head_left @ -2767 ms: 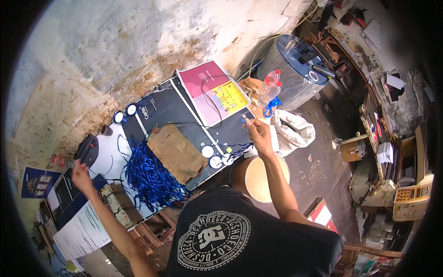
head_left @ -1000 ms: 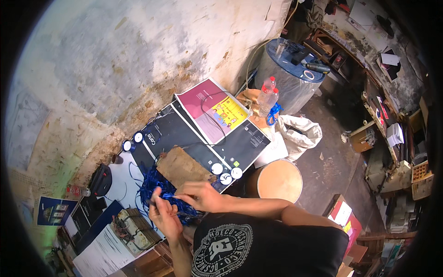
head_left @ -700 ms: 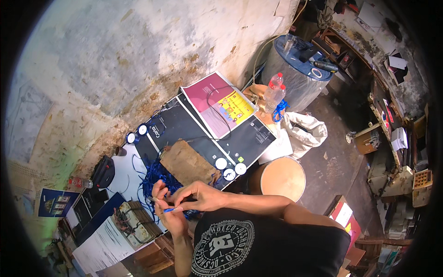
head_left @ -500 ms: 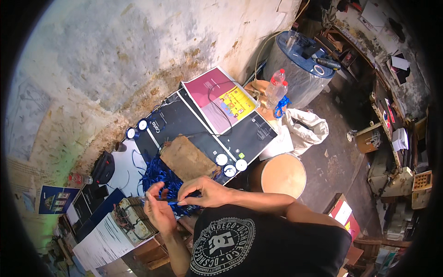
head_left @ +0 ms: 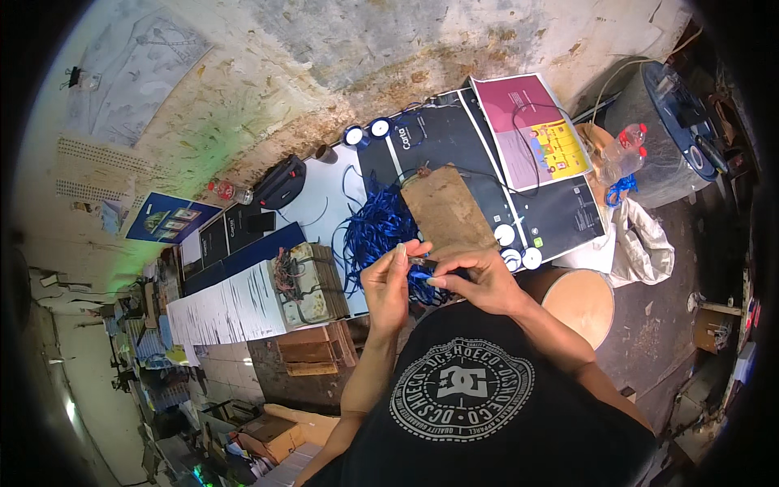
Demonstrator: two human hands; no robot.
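My left hand [head_left: 388, 286] and my right hand [head_left: 487, 280] meet in front of my chest, at the near edge of the table, both closed in a pinch. Between their fingertips runs a short piece of shiny blue ribbon [head_left: 421, 275]. Next to it is a small dark, narrow piece [head_left: 423, 262], too small to name, near the left fingertips. Just beyond the hands lies a tangled heap of blue ribbons [head_left: 376, 227]. A worn brown board [head_left: 448, 205] rests beside the heap, to its right.
White ribbon spools [head_left: 510, 258] lie near the table's right front; others [head_left: 380, 128] stand by the wall. A black bag-like case [head_left: 280, 181] and a bundled stack [head_left: 315, 282] are on the left. A round drum [head_left: 578, 308] stands right, plastic bottles [head_left: 623, 152] beyond.
My view has swung to the left, so the table and heap appear farther right. Both hands stay together on the blue ribbon; a small dark piece now shows between the fingertips.
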